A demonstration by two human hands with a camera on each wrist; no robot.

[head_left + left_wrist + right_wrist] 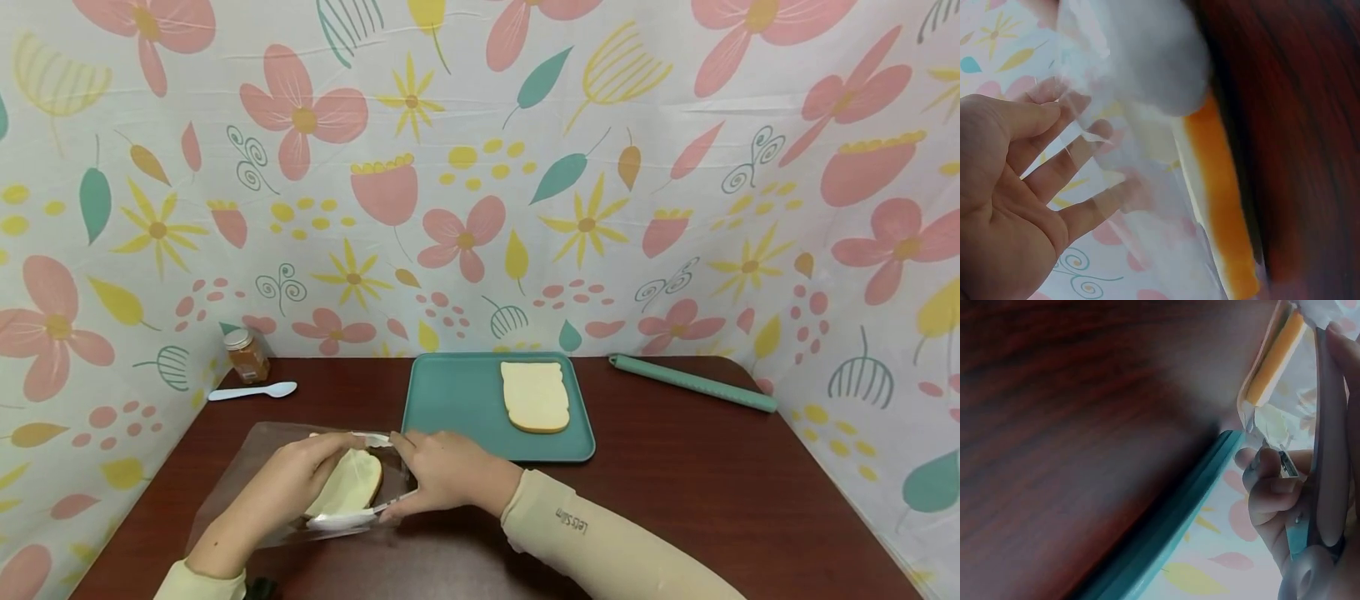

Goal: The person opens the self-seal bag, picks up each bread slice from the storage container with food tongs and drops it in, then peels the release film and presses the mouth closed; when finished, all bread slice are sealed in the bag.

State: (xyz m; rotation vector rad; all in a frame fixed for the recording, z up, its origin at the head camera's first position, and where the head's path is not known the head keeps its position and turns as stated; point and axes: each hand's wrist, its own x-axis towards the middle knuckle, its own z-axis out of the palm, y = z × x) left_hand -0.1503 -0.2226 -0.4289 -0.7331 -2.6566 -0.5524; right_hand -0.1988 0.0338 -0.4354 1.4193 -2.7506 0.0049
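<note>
A clear plastic bag (247, 467) lies over the left front of the table with a slice of bread (348, 483) inside. My left hand (288, 479) is over the bag's left part; in the left wrist view, thumb and forefinger of this hand (1029, 169) pinch the film while the other fingers spread behind it. At the bag's open right end, my right hand (442, 471) holds the edge, thumb and forefinger set apart. Curled fingers (1272, 494) show in the right wrist view. The bread's brown crust (1222, 206) shows through the film.
Behind my right hand stands a green tray (453, 400) with another slice of bread (536, 400) on its right side. A lidded jar (246, 357) and a white spoon (255, 391) are at the back left. A long green rod (693, 383) lies back right.
</note>
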